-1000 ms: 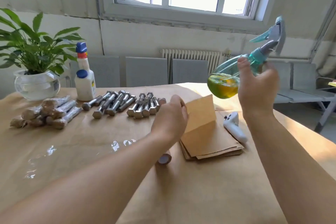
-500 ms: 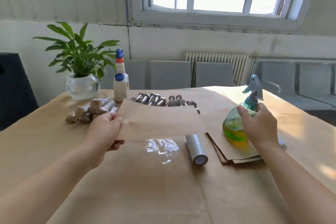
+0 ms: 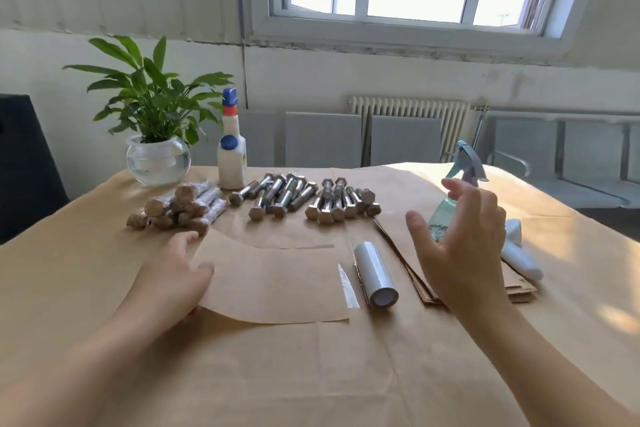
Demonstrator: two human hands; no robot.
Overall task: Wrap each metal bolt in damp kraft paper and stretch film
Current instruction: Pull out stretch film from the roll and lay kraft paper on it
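A loose kraft paper sheet (image 3: 273, 284) lies in the middle of the table, its left edge lifted. My left hand (image 3: 173, 281) pinches that edge, thumb on top. My right hand (image 3: 460, 246) hovers open with spread fingers just in front of the teal spray bottle (image 3: 467, 163). The bottle stands upright on the stack of kraft sheets (image 3: 519, 291). A stretch film roll (image 3: 375, 274) lies between the sheet and the stack. Several bare metal bolts (image 3: 298, 198) lie in a row farther back. Several wrapped bolts (image 3: 180, 211) are piled to their left.
A potted plant (image 3: 156, 135) in a glass bowl and a white bottle with blue caps (image 3: 231, 156) stand at the back left. A white controller (image 3: 519, 253) lies on the right of the paper stack. Brown paper covers the table (image 3: 311, 374). Chairs stand beyond the far edge.
My right hand set the spray bottle down on the paper stack and let go of it. My left hand carried a sheet from the stack and laid it at the table's middle.
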